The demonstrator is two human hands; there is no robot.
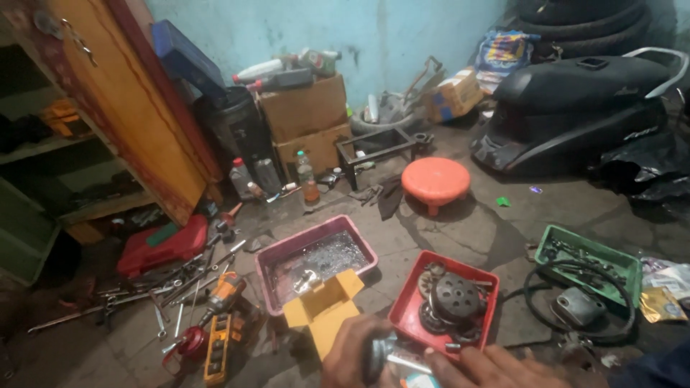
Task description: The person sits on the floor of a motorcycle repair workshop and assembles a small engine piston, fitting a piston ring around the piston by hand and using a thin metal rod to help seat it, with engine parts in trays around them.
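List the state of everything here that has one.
Cupboard door: open.
Pink tray: holds liquid.
Red tray: holds round metal parts.
Green tray: holds small parts.
Yellow box: flaps open.
Stool: upright.
Left hand: grips a metal part.
Right hand: grip unclear.

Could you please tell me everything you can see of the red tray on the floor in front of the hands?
The red tray is a shallow, square plastic-looking bin lying flat on the concrete floor, right of the pink tray. It holds a dark round metal part with holes, on greasy rings. The left hand is just below its near edge.
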